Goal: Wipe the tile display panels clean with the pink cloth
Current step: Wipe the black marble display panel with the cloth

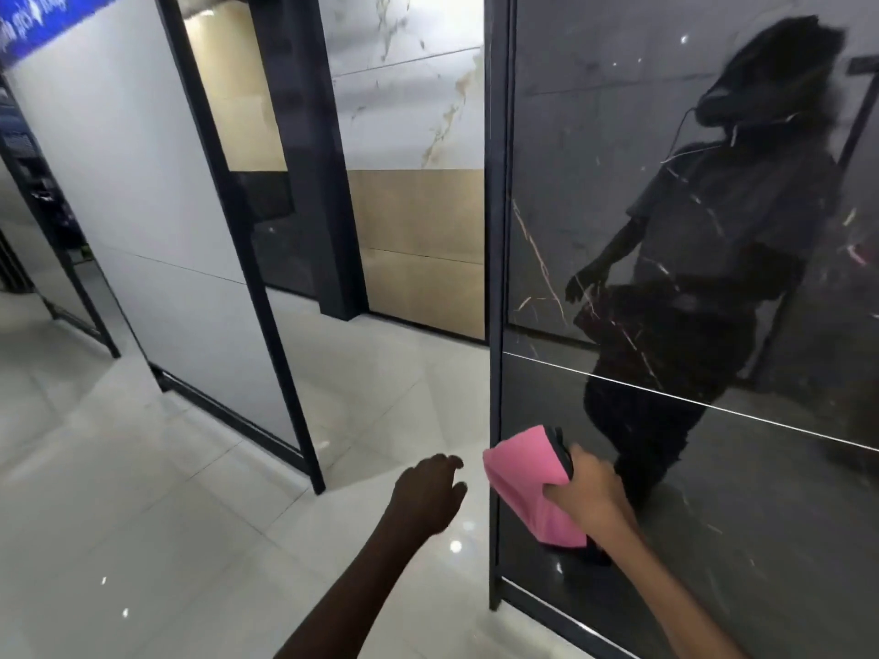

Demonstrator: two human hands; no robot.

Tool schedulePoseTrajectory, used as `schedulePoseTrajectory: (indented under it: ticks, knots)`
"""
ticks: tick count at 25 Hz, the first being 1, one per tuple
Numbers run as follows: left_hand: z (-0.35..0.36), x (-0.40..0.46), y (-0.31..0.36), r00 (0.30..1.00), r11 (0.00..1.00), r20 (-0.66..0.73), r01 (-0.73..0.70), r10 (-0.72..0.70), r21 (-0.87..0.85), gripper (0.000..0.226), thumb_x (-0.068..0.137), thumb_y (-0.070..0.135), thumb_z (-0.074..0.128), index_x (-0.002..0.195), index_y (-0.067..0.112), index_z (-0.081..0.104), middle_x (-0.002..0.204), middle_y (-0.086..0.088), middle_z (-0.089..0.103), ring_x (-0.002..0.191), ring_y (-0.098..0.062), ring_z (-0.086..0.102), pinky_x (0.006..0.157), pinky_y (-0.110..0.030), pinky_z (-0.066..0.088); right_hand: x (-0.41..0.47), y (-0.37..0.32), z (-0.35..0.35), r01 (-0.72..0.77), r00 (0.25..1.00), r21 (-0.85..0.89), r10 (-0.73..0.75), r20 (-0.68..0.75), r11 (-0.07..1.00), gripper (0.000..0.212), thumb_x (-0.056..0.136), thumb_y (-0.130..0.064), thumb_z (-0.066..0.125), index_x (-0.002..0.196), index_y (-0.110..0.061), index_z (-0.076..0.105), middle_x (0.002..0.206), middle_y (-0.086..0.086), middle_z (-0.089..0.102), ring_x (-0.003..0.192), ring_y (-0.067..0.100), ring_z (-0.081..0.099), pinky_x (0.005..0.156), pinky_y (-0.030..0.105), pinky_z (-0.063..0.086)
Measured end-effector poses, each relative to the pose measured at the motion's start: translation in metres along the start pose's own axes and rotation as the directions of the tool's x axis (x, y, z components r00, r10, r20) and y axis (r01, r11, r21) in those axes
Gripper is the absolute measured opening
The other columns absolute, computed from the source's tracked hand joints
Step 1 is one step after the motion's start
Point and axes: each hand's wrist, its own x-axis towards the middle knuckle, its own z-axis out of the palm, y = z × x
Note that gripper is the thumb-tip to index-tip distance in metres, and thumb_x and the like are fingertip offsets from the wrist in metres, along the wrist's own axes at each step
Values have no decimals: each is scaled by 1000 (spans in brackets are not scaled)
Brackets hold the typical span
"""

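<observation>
Pink and soft-looking, the cloth (532, 482) is bunched in the right hand (587, 492), whose grip is closed round it: the fingers curl into the fabric and the thumb lies along its upper edge. The cloth is a plain, even pink with no pattern, folded over on itself so that a smooth flap sticks up and to the left of the hand while a longer fold hangs down under the wrist. A thin dark strip shows along the flap's upper right edge, next to the thumb; what it is cannot be told. The cloth sits against the lower left part of the dark panel (713, 492), right at its black frame (497, 278).

The left hand (430, 492) hovers just left of the cloth, apart from it, its grip released, fingers loosely bent and holding nothing.

The dark panel is glossy grey-black stone with thin white and reddish veins, split by a bright horizontal joint above the hand. Its shine mirrors a person's dark outline. Further left stands a pale grey panel (157, 221) in its own black frame, and behind it beige and white-marble tiles line the wall. The floor (142, 516) is shiny off-white tile.
</observation>
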Motion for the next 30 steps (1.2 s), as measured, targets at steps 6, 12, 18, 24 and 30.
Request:
schedulePoseTrajectory:
  ticks: [6,12,18,24,30]
  knots:
    - [-52,148,-22,948,765,3,-255,318,-591,80,76,41,77,144,20,39,146,1,44,131,-16,43,104,-25,37,111,-66,-28,133,990,-21,-132,45,991,46,72,-18,83,109,-20,55,99,-1,61,89,18,57,63,26,44]
    - [-134,239,-30,838,296,-33,-229,544,-927,37,84,40,71,113,21,62,106,5,71,95,-10,68,77,-23,54,143,-145,-103,15,1000,974,-3,-15,226,38,93,-35,56,119,-8,63,90,6,75,78,14,71,65,26,59]
    - [-163,286,-28,904,382,-95,-269,418,-884,27,92,36,62,114,22,53,109,4,62,98,-13,61,83,-30,53,137,-179,-60,30,991,976,118,-56,214,47,76,-34,70,114,-5,68,99,15,74,85,25,73,69,37,59]
    - [-191,306,-39,771,68,-29,-94,637,-993,79,76,19,79,139,34,34,124,-3,61,107,-19,64,81,-34,58,149,-197,-81,216,906,909,272,-323,357,59,78,5,70,132,-6,51,100,7,72,74,18,72,59,29,58]
    - [-242,321,-39,569,422,-85,-693,818,-584,86,60,17,90,134,37,51,124,16,56,110,-2,54,92,-16,48,141,-200,-97,159,951,588,37,-306,793,75,55,-8,90,121,-31,61,129,1,52,106,16,61,89,28,54]
